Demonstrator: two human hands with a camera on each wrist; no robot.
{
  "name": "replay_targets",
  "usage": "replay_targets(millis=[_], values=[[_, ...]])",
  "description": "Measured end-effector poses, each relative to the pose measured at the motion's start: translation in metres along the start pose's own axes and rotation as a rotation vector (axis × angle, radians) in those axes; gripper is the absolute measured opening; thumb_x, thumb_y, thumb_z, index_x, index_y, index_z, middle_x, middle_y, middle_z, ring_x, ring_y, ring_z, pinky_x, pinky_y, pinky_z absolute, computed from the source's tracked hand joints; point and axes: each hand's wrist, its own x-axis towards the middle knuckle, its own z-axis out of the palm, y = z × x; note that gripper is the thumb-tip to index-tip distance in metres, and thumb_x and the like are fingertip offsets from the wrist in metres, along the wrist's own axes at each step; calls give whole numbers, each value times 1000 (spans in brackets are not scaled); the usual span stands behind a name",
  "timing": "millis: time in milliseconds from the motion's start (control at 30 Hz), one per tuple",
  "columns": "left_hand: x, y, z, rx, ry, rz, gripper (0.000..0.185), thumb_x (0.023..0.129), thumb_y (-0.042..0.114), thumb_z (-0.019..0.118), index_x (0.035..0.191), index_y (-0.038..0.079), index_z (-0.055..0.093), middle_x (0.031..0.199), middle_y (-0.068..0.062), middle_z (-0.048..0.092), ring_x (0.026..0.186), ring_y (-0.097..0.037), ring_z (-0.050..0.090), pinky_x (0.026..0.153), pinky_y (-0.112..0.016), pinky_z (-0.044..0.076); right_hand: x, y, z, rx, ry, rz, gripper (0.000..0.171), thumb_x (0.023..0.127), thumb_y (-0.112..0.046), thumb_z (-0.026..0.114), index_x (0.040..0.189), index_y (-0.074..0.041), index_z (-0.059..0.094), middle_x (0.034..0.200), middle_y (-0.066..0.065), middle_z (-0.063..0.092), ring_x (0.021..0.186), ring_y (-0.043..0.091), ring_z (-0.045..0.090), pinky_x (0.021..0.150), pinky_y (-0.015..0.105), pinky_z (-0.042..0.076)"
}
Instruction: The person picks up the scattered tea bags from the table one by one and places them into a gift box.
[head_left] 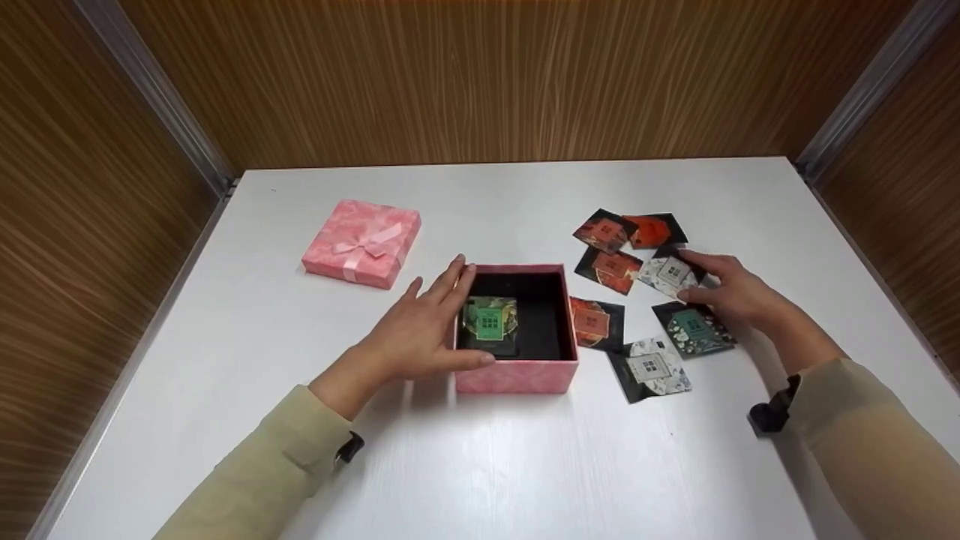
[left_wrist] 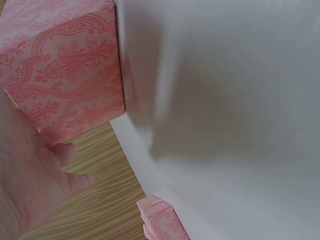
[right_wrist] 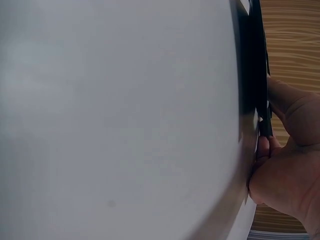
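An open pink box [head_left: 516, 376] with a black lining stands mid-table, and a green sachet [head_left: 489, 319] lies inside at its left. My left hand [head_left: 420, 330] rests against the box's left wall with straight fingers, thumb along the front rim. The left wrist view shows that hand [left_wrist: 35, 185] beside the patterned box [left_wrist: 65, 65]. My right hand [head_left: 721, 289] pinches a white-and-grey sachet [head_left: 670, 274] between forefinger and thumb where it lies on the table. In the right wrist view the hand [right_wrist: 290, 170] holds the sachet's dark edge [right_wrist: 255, 75].
The pink lid [head_left: 362, 242] with a bow lies at the back left, seen also as the lid [left_wrist: 162, 220] in the left wrist view. Several more sachets lie right of the box, among them a red one [head_left: 596, 322], a teal one [head_left: 694, 328] and an orange one [head_left: 654, 230]. Wooden walls enclose the white table [head_left: 525, 465].
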Motion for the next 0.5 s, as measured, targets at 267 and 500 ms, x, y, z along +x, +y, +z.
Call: replay_targets(millis=[267,500], values=[[0,0,-1,-3,-2,2,125,87,89,51,171,14,-2,179,-7,-4,160,-25,22,129,-56,11,2,2,-2,20,-4,-24,79,107,-24,67,170,-9,22,169,36,12,154,57,12,119,73,19],[-1,0,-1,-4,0,1,126,87,89,52,171,13,-2,179,-9,-1,161,-24,20,129,-57,12,3,5,-2,52,-15,-18,77,108,-17,63,171,-13,19,170,35,10,155,58,10,120,73,17]])
